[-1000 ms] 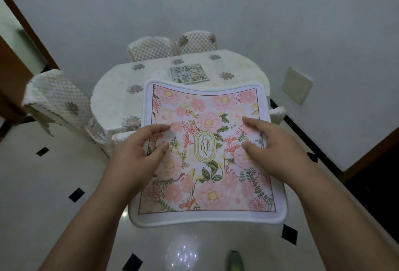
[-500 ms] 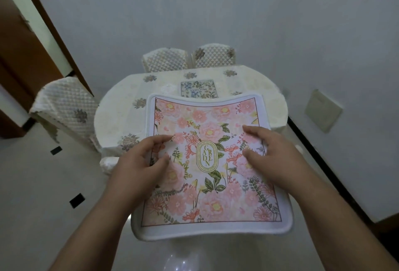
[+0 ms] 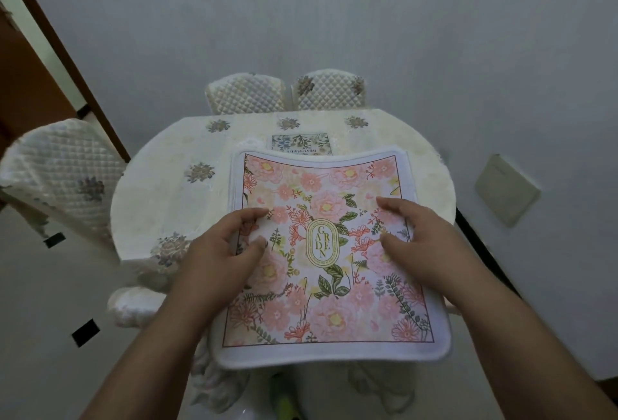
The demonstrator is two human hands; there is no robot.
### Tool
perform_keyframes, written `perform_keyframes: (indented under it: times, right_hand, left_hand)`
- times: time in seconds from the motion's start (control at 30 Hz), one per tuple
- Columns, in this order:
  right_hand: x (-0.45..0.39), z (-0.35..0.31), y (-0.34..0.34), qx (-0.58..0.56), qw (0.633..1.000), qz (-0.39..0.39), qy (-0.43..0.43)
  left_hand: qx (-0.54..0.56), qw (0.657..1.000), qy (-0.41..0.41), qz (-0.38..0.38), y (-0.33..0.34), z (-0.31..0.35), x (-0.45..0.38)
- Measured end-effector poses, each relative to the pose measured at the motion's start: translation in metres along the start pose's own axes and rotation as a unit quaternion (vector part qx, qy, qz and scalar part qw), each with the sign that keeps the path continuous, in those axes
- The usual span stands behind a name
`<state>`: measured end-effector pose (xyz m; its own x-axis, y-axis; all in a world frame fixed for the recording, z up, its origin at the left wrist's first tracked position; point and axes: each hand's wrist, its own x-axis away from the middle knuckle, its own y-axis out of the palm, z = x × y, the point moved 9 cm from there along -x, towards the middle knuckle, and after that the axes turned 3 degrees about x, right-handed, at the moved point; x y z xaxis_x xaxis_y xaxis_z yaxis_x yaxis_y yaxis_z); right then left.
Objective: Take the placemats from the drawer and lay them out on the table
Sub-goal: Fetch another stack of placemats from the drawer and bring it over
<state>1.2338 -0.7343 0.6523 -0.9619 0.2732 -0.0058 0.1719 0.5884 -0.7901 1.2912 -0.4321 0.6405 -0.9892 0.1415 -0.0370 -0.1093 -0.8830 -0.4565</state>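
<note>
Pink flowers covered the top placemat, which carried an oval label reading "GARDEN" at its centre and a white border all round. In the head view, this placemat was held in the air, its far edge over the near part of the bench and its near edge out over the floor. Layered edges at its far left corner showed more than one mat in the stack.

The left hand held the stack at its left edge. Its thumb lay on top of the mat and its forefinger curled over the top; the remaining fingers were hidden. This grip was closed on the stack. The right hand held the right edge in the same manner, thumb on top, so that grip was also closed on the stack.

A second placemat, printed with blue flowers, lay flat on the far side of the bench, partly hidden behind the held stack. The bench was oval and covered with a cream cloth bearing flower motifs. Two quilted chairs stood at its far side against the wall. A third quilted chair stood at the left.
</note>
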Motion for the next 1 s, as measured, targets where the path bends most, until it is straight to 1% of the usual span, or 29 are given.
perform_keyframes:
  times: [0.13, 0.3, 0.4, 0.57, 0.7, 0.83, 1.0]
  right_hand:
    - [-0.070, 0.001, 0.014, 0.008, 1.000, -0.008, 0.014]
    - [-0.157, 0.004, 0.035, 0.009, 0.999, -0.012, 0.041]
    - [-0.203, 0.004, 0.048, -0.004, 0.998, -0.019, 0.053]
    - [-0.277, 0.019, 0.071, -0.030, 0.997, -0.020, 0.064]
    - [-0.346, 0.034, 0.087, -0.066, 0.996, -0.004, 0.061]
    - [-0.423, 0.059, 0.111, -0.103, 0.993, 0.014, 0.054]
    - [-0.510, 0.082, 0.146, -0.063, 0.997, 0.013, 0.035]
  left_hand:
    - [0.024, 0.999, -0.014, -0.018, 0.010, -0.012, -0.072]
    - [0.010, 0.998, -0.032, -0.048, 0.023, -0.027, -0.163]
    - [0.021, 0.997, -0.038, -0.068, 0.029, -0.035, -0.215]
    - [0.056, 0.994, -0.071, -0.068, 0.038, -0.058, -0.288]
    - [0.082, 0.991, -0.094, -0.050, 0.054, -0.083, -0.342]
    - [0.065, 0.994, -0.088, -0.010, 0.072, -0.112, -0.404]
    - [-0.002, 0.998, -0.060, 0.029, 0.095, -0.145, -0.495]
